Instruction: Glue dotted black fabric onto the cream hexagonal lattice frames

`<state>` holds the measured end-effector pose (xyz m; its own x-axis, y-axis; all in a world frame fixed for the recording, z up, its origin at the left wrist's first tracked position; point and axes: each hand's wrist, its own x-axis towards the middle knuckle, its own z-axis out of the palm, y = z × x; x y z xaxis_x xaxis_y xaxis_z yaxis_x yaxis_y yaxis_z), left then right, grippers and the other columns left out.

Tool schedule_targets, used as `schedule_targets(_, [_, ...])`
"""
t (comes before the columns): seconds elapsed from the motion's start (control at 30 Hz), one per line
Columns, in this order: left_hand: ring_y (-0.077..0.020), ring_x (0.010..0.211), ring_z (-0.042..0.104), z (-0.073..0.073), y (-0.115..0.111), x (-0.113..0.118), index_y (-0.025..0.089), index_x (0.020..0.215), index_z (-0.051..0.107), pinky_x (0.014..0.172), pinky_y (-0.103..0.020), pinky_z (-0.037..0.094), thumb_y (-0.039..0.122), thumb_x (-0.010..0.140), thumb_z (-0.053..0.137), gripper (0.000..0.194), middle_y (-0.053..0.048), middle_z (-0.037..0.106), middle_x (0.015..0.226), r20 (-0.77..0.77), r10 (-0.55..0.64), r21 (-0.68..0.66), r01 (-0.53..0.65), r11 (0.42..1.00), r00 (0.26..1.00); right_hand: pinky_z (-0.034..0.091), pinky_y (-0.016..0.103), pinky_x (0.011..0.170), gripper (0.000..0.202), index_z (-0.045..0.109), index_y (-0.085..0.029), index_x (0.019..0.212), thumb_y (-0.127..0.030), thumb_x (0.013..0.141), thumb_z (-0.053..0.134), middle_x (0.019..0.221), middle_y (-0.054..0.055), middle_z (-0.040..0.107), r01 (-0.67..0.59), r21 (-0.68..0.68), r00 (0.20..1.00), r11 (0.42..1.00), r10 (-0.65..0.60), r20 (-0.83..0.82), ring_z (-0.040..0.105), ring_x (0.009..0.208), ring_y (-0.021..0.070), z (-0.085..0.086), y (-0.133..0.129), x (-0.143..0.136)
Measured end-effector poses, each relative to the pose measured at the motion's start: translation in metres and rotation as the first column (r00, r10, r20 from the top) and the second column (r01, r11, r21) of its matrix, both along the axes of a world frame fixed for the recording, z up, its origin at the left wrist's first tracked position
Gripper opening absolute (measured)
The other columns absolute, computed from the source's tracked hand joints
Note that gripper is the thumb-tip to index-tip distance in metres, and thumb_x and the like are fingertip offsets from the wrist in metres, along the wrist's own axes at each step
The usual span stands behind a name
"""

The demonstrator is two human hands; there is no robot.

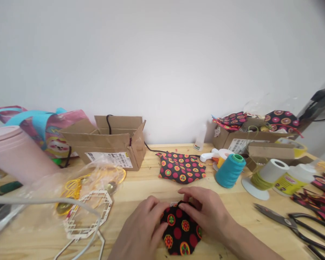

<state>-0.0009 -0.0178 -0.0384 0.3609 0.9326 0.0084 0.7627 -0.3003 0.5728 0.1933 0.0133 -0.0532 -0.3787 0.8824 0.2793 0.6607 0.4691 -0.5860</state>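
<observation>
Both hands, left hand and right hand, pinch the patterned fabric piece on the tabletop; loosened grip could let its folded edge slip.

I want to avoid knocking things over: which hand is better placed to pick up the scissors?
Probably the right hand. The scissors lie on its side of the table, with bare wood between. The left hand would have to cross over the fabric piece both hands hold.
</observation>
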Motion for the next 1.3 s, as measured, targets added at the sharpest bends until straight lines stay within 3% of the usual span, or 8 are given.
schedule_targets(0.27, [-0.0155, 0.085, 0.058, -0.002, 0.002, 0.003, 0.021, 0.093, 0.06, 0.076, -0.028, 0.048, 0.01, 0.077, 0.041, 0.027, -0.005, 0.059, 0.092, -0.076, -0.127, 0.084, 0.133, 0.988, 0.989, 0.044, 0.024, 0.06, 0.012, 0.064, -0.022, 0.085, -0.016, 0.074, 0.061, 0.067, 0.0, 0.063, -0.108, 0.094, 0.985, 0.99, 0.12, -0.127, 0.055, 0.065, 0.0148, -0.003, 0.003, 0.0])
schedule_targets(0.47, [-0.0138, 0.081, 0.059, -0.005, 0.004, 0.001, 0.021, 0.092, 0.061, 0.073, -0.024, 0.049, 0.011, 0.077, 0.041, 0.027, -0.005, 0.06, 0.089, -0.093, -0.165, 0.117, 0.175, 0.978, 0.982, 0.045, 0.023, 0.066, 0.023, 0.062, -0.024, 0.097, -0.012, 0.083, 0.048, 0.08, 0.002, 0.065, -0.273, 0.057, 0.949, 0.96, 0.279, -0.146, 0.057, 0.074, 0.0132, 0.0, 0.0, 0.003])
schedule_targets(0.67, [-0.012, 0.07, 0.06, -0.017, 0.006, 0.001, 0.023, 0.089, 0.061, 0.061, -0.02, 0.05, 0.011, 0.076, 0.043, 0.025, -0.002, 0.062, 0.081, -0.152, -0.177, 0.286, 0.215, 0.934, 0.972, 0.045, 0.024, 0.067, 0.026, 0.062, -0.02, 0.098, -0.008, 0.082, 0.045, 0.082, 0.003, 0.066, -0.239, 0.036, 0.959, 0.97, 0.242, -0.145, 0.057, 0.076, 0.0141, 0.001, 0.0, 0.0])
schedule_targets(0.77, [-0.013, 0.063, 0.061, -0.02, 0.008, 0.003, 0.02, 0.081, 0.062, 0.054, -0.021, 0.051, 0.012, 0.078, 0.04, 0.024, -0.003, 0.065, 0.074, -0.265, -0.117, 0.509, 0.242, 0.826, 0.957, 0.046, 0.026, 0.07, 0.028, 0.061, -0.019, 0.099, -0.007, 0.079, 0.046, 0.085, 0.004, 0.067, -0.185, 0.038, 0.971, 0.982, 0.189, -0.143, 0.058, 0.079, 0.0151, -0.002, 0.003, -0.002])
schedule_targets(0.87, [-0.0163, 0.07, 0.065, -0.016, 0.009, 0.005, 0.018, 0.083, 0.063, 0.059, -0.024, 0.054, 0.012, 0.079, 0.037, 0.028, -0.005, 0.07, 0.08, -0.384, -0.098, 0.704, 0.36, 0.613, 0.918, 0.046, 0.026, 0.072, 0.03, 0.059, -0.02, 0.1, -0.006, 0.077, 0.046, 0.087, 0.003, 0.067, -0.171, 0.035, 0.975, 0.985, 0.174, -0.141, 0.059, 0.08, 0.0152, -0.004, 0.004, -0.003])
schedule_targets(1.0, [-0.0131, 0.074, 0.066, -0.011, 0.008, 0.008, 0.019, 0.082, 0.065, 0.063, -0.019, 0.054, 0.006, 0.076, 0.034, 0.035, 0.0, 0.073, 0.084, -0.551, -0.071, 0.741, 0.527, 0.417, 0.831, 0.048, 0.026, 0.069, 0.031, 0.058, -0.019, 0.101, -0.006, 0.075, 0.047, 0.084, 0.003, 0.066, -0.133, 0.016, 0.979, 0.991, 0.134, -0.155, 0.06, 0.077, 0.0154, -0.007, 0.004, -0.004])
schedule_targets(1.13, [-0.0116, 0.074, 0.066, -0.014, 0.009, 0.011, 0.019, 0.085, 0.065, 0.062, -0.017, 0.053, 0.005, 0.073, 0.034, 0.035, 0.002, 0.073, 0.083, -0.622, -0.093, 0.705, 0.608, 0.365, 0.777, 0.048, 0.026, 0.063, 0.034, 0.056, -0.019, 0.102, -0.005, 0.072, 0.048, 0.086, 0.003, 0.065, -0.079, -0.017, 0.982, 0.997, 0.075, -0.176, 0.058, 0.066, 0.014, -0.011, 0.004, -0.002])
schedule_targets(1.3, [-0.0151, 0.072, 0.067, -0.013, 0.013, 0.012, 0.019, 0.083, 0.064, 0.056, -0.022, 0.053, 0.012, 0.078, 0.037, 0.029, 0.0, 0.073, 0.084, -0.62, -0.144, 0.681, 0.62, 0.39, 0.771, 0.045, 0.022, 0.052, 0.037, 0.055, -0.02, 0.1, -0.003, 0.068, 0.048, 0.084, 0.001, 0.063, -0.043, -0.1, 0.976, 0.994, 0.02, -0.215, 0.052, 0.056, 0.0113, -0.012, 0.005, 0.003])
